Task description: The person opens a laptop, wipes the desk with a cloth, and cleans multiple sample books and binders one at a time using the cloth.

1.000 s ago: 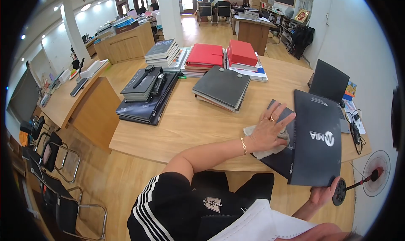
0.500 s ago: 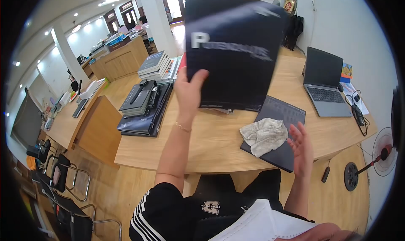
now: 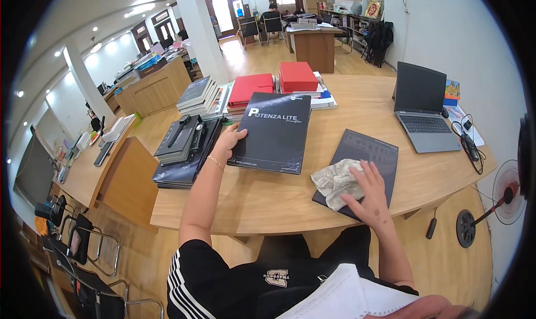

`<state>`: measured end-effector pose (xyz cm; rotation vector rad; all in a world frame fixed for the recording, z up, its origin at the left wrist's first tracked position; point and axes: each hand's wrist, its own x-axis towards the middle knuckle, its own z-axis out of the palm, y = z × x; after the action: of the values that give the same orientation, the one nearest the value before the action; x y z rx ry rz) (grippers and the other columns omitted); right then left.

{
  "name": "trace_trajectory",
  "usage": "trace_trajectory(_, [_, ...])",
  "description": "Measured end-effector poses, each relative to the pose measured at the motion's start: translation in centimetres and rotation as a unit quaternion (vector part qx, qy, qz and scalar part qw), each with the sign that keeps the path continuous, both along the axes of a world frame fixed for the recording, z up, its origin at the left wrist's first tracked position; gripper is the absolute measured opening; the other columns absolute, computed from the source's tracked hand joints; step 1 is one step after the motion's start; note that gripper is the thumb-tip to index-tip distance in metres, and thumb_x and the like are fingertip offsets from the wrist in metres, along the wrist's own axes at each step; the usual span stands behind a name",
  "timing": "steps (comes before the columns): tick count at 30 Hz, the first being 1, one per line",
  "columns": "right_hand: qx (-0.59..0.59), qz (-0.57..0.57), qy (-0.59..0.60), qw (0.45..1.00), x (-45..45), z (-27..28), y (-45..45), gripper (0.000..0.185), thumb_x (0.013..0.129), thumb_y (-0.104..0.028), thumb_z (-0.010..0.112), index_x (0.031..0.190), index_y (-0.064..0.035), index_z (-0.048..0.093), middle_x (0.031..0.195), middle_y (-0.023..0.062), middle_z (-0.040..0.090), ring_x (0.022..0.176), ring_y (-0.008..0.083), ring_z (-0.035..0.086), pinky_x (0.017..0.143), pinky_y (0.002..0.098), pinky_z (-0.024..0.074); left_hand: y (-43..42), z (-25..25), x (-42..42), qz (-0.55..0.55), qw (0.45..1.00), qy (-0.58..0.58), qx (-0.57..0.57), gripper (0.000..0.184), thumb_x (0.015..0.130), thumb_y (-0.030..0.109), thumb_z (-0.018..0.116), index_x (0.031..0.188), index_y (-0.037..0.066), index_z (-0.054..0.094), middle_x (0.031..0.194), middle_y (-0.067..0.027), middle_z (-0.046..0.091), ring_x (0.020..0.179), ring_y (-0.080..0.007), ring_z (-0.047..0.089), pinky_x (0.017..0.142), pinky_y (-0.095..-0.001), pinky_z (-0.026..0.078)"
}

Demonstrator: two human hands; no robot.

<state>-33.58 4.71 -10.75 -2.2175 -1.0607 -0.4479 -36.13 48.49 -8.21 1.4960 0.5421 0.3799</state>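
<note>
My left hand grips the left edge of a dark Potenza Lite folder, cover up, over the middle of the desk, hiding most of the dark binder behind it. My right hand has its fingers spread over the right side of a crumpled pale cloth. That cloth lies on a second dark folder, which is flat and slanted near the desk's front edge. Whether the right fingertips press on the cloth is hard to tell.
Stacked dark folders and books stand at the left, red binders and a red box at the back. An open laptop and a black cable are at the right. A fan stands beside the desk.
The folder was lifted across from the right, raised in my left hand, and is now lower at centre-left. The cloth was let go on the other folder, and my right hand has moved over it.
</note>
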Motion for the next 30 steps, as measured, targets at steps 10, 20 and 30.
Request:
trace_trajectory(10, [-0.259, 0.037, -0.005, 0.965, 1.8, -0.9, 3.0, 0.067, 0.081, -0.06, 0.062, 0.139, -0.03, 0.048, 0.152, 0.0135, 0.033, 0.14, 0.0408, 0.026, 0.098, 0.0628, 0.0278, -6.5, 2.8, -2.0, 0.161, 0.697, 0.024, 0.699, 0.044, 0.083, 0.023, 0.069, 0.121, 0.003, 0.06, 0.11, -0.0216, 0.064, 0.104, -0.0356, 0.06, 0.088, -0.0453, 0.048])
trace_trajectory(20, [-0.154, 0.025, 0.0, 0.988, 4.5, -0.8, 1.1, 0.062, 0.08, -0.025, 0.07, 0.138, -0.0263, 0.049, 0.143, 0.0104, 0.044, 0.128, 0.0327, 0.043, 0.092, 0.046, 0.036, -23.6, -3.6, -5.1, -0.316, 0.636, -0.236, 0.663, 0.032, 0.079, 0.023, 0.072, 0.107, 0.009, 0.065, 0.105, -0.0105, 0.063, 0.101, -0.0259, 0.059, 0.082, -0.0382, 0.047])
trace_trajectory(30, [-0.256, 0.068, -0.023, 0.964, 5.1, -1.7, 1.5, 0.044, 0.091, -0.029, 0.056, 0.135, -0.0315, 0.053, 0.149, 0.0077, 0.039, 0.133, 0.0357, 0.036, 0.103, 0.0542, 0.0284, -23.0, -6.2, -4.0, -0.291, 0.642, -0.221, 0.674, 0.034, 0.082, 0.027, 0.07, 0.111, 0.011, 0.068, 0.112, -0.0118, 0.064, 0.105, -0.0288, 0.058, 0.085, -0.0395, 0.046])
